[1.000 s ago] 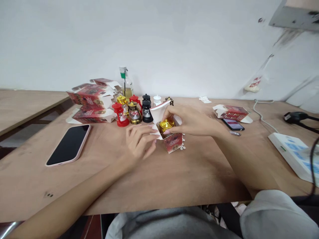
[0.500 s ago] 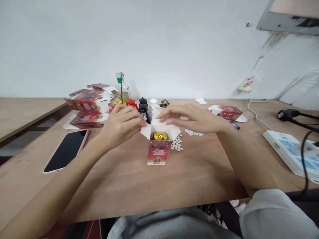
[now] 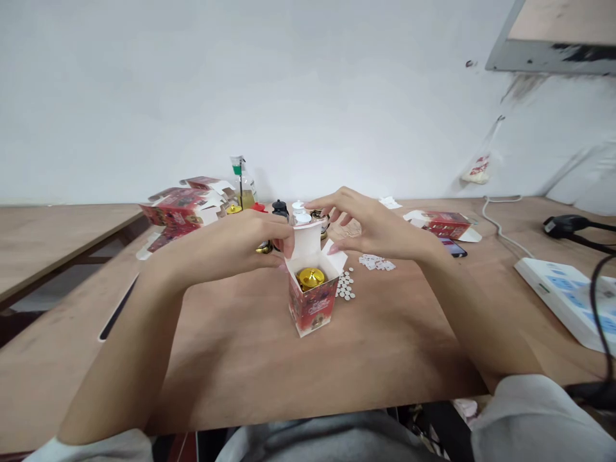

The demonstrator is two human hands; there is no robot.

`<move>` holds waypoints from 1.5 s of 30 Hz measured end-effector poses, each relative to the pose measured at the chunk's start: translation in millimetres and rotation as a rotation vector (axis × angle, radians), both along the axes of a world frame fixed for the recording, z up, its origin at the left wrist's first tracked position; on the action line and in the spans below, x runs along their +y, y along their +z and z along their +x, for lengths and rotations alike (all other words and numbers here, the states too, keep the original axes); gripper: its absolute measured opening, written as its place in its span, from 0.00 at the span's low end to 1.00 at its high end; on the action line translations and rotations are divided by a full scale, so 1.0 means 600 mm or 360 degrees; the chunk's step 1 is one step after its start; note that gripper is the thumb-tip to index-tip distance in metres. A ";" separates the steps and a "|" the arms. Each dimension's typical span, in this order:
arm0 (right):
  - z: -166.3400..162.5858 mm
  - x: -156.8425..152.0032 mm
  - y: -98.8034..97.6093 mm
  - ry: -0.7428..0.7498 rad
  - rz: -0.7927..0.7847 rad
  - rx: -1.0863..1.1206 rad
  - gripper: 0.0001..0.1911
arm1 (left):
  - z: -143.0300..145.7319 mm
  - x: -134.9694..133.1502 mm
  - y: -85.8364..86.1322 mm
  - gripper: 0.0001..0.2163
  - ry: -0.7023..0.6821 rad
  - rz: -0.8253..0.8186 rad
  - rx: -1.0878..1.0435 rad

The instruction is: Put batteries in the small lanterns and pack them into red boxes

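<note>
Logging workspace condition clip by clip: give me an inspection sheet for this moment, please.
Surface: wooden table, light brown.
Job's things: red box upright with its flaps open, gold lantern inside.
Clutter: white discs beside the box; small lanterns, bottle and stacked boxes behind; phone partly hidden by the left arm.
Grippers: left hand curled at the upright flap, grip unclear; right hand open, fingers spread above the box.
Cables: black cable over a power strip; white cable further back.
Surroundings: white wall, hanging bag, second table on the left.
</note>
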State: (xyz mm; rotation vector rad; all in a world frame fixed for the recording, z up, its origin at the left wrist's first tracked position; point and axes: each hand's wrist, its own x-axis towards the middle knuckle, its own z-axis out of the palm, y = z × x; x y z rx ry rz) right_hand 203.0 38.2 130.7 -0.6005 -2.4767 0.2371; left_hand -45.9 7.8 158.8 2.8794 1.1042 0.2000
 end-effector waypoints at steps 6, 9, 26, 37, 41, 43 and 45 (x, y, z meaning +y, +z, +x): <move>0.011 0.005 0.007 -0.0075 0.0041 0.0039 0.17 | -0.007 -0.004 -0.002 0.07 0.0044 0.0044 -0.0072; 0.022 0.017 0.005 -0.0094 -0.0037 0.0054 0.19 | -0.008 -0.008 -0.001 0.07 0.0114 0.0049 -0.0106; 0.019 0.032 -0.003 -0.0062 -0.0256 -0.0014 0.19 | -0.008 0.016 -0.019 0.18 0.0050 0.0027 -0.0124; 0.002 0.011 0.000 0.0078 -0.0297 -0.0042 0.21 | 0.010 0.012 -0.027 0.20 -0.0002 -0.0013 -0.0126; 0.000 0.009 0.000 0.0057 -0.0338 -0.0058 0.21 | 0.018 0.013 -0.029 0.19 0.0031 -0.0035 -0.0073; -0.001 0.007 -0.001 0.0070 -0.0422 -0.0085 0.19 | 0.022 0.012 -0.029 0.18 0.0062 -0.0047 -0.0057; -0.002 0.005 0.000 0.0134 -0.0559 -0.0082 0.16 | 0.024 0.011 -0.028 0.17 0.0062 -0.0070 -0.0059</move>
